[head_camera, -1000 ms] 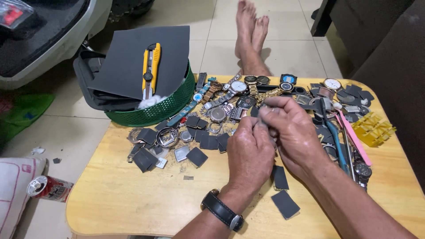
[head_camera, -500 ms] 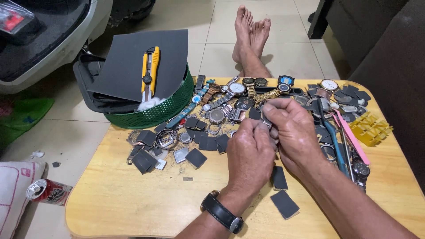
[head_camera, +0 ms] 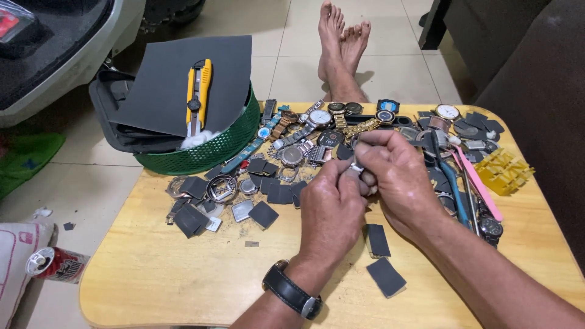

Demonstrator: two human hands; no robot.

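My left hand (head_camera: 332, 210) and my right hand (head_camera: 396, 176) meet over the middle of a low wooden table (head_camera: 158, 274). Together their fingertips pinch a small metal watch part (head_camera: 358, 169); most of it is hidden by the fingers. A black wristwatch (head_camera: 292, 291) sits on my left wrist. Just beyond the hands lies a heap of wristwatches (head_camera: 317, 122) and watch cases. Dark grey sandpaper pieces (head_camera: 268, 192) are scattered to the left, and two more (head_camera: 381, 256) lie under my right forearm.
A green basket (head_camera: 207, 149) at the table's back left holds a grey sheet with a yellow utility knife (head_camera: 198, 94) on top. Pink and blue tools (head_camera: 469, 183) and a yellow plastic piece (head_camera: 503, 170) lie at right. Bare feet (head_camera: 341, 42) rest beyond. A drink can (head_camera: 55, 263) lies on the floor.
Both hands stay together on the small part, with only slight finger shifts. The view has drifted a little.
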